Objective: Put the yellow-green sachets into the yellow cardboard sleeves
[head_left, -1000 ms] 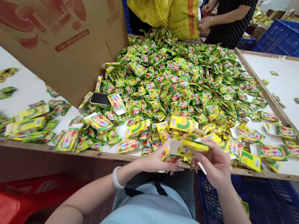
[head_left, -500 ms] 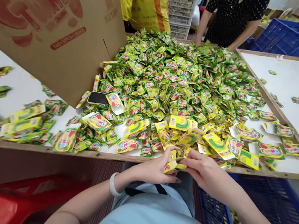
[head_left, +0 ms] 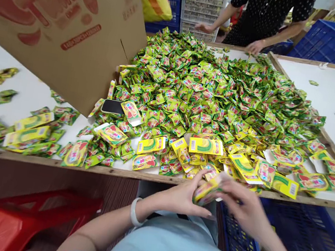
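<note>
Just past the table's front edge, my left hand (head_left: 185,196) is closed around a small yellow and green candy box (head_left: 207,191), its thumb below and fingers above. The box is tilted and smeared by motion. My right hand (head_left: 246,208), also blurred, has its fingers bent at the box's right end, by a white flap. Behind my hands lie several similar boxes (head_left: 205,146), some with flaps open. Yellow-wrapped candies (head_left: 239,147) are scattered among them, and a large heap of green-wrapped candies (head_left: 188,81) spreads behind.
A big cardboard carton (head_left: 71,48) leans over the table's left side, near a phone (head_left: 112,106). A wooden rim (head_left: 133,175) edges the table. Blue crates (head_left: 313,237) stand below right, a red stool (head_left: 8,218) below left. Opposite, a co-worker's hands (head_left: 255,46) are at the heap.
The box in my hands has turned, and more of it shows. My right hand has moved rightward. The co-worker's hands have come apart, and the heap has spread right, baring table at the back.
</note>
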The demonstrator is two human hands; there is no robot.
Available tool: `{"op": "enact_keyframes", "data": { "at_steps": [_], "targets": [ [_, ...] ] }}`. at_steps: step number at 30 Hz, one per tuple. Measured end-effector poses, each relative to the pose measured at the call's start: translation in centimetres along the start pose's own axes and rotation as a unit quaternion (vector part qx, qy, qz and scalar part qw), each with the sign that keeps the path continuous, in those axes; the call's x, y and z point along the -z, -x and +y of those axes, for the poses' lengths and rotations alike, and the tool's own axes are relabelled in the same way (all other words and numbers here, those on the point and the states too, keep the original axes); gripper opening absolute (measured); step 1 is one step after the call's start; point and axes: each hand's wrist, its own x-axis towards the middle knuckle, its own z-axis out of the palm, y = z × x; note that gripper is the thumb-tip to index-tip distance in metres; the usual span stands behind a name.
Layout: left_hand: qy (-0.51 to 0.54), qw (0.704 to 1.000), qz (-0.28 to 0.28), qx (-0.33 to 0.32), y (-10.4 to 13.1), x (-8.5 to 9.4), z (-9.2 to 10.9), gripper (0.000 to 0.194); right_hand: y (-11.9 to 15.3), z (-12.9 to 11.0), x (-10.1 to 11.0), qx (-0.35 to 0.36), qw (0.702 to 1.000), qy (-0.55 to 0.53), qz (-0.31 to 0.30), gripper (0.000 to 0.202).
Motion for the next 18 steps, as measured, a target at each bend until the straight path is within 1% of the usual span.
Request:
{"op": "enact_keyframes", "data": {
  "at_steps": [1, 2, 3, 4, 5, 6, 7, 8, 9, 10, 11, 12, 13, 14, 15, 16, 18],
  "targets": [
    [-0.039, 0.998, 0.030, -0.027, 0.0, 0.3, 0.1, 0.087, -0.1, 0.7, 2.0, -0.012, 0.995, 0.060, 0.074, 0.028],
    [-0.081, 0.993, 0.069, -0.053, 0.0, 0.9, 0.0, 0.068, -0.3, 1.4, 4.3, -0.037, 0.977, 0.140, 0.154, 0.031],
    [-0.124, 0.983, 0.115, -0.075, 0.1, 1.6, -0.3, 0.049, -0.6, 2.0, 6.6, -0.073, 0.939, 0.240, 0.235, 0.037],
    [-0.164, 0.969, 0.160, -0.088, 0.3, 2.5, -0.7, 0.033, -0.9, 2.6, 8.8, -0.113, 0.887, 0.342, 0.288, 0.046],
    [-0.200, 0.955, 0.202, -0.090, 0.6, 3.4, -1.2, 0.023, -1.2, 3.0, 10.4, -0.148, 0.839, 0.421, 0.313, 0.058],
    [-0.235, 0.939, 0.238, -0.082, 0.9, 4.4, -1.8, 0.019, -1.4, 3.2, 11.3, -0.167, 0.801, 0.477, 0.322, 0.067],
    [-0.269, 0.923, 0.266, -0.068, 1.4, 5.3, -2.4, 0.018, -1.6, 3.3, 11.4, -0.165, 0.787, 0.504, 0.314, 0.070],
    [-0.301, 0.909, 0.284, -0.049, 2.0, 6.2, -2.9, 0.018, -1.7, 3.2, 10.5, -0.139, 0.801, 0.501, 0.297, 0.066],
    [-0.328, 0.899, 0.289, -0.030, 2.6, 6.9, -3.4, 0.018, -1.6, 3.0, 8.8, -0.094, 0.833, 0.473, 0.272, 0.057],
    [-0.351, 0.892, 0.283, -0.013, 3.2, 7.4, -3.7, 0.017, -1.5, 2.6, 6.4, -0.037, 0.871, 0.428, 0.237, 0.044],
    [-0.370, 0.890, 0.266, 0.002, 3.8, 7.8, -4.0, 0.017, -1.3, 2.2, 3.6, 0.018, 0.910, 0.368, 0.189, 0.032],
    [-0.387, 0.889, 0.244, 0.015, 4.4, 8.1, -4.2, 0.016, -1.1, 1.8, 0.7, 0.057, 0.942, 0.307, 0.123, 0.022],
    [-0.401, 0.889, 0.221, 0.027, 4.8, 8.2, -4.4, 0.016, -0.9, 1.4, -2.0, 0.075, 0.960, 0.264, 0.057, 0.017],
    [-0.413, 0.887, 0.202, 0.036, 5.0, 8.2, -4.5, 0.017, -0.8, 1.1, -4.5, 0.073, 0.969, 0.237, 0.012, 0.015],
    [-0.424, 0.885, 0.188, 0.041, 5.2, 8.2, -4.7, 0.021, -0.9, 0.9, -6.5, 0.055, 0.972, 0.227, -0.003, 0.013],
    [-0.434, 0.882, 0.179, 0.044, 5.1, 8.1, -4.8, 0.026, -1.1, 0.9, -8.1, 0.030, 0.973, 0.229, 0.000, 0.011],
    [-0.455, 0.872, 0.176, 0.046, 4.6, 7.8, -5.1, 0.036, -1.9, 1.3, -10.0, -0.018, 0.969, 0.245, 0.039, 0.017]
  ]
}}
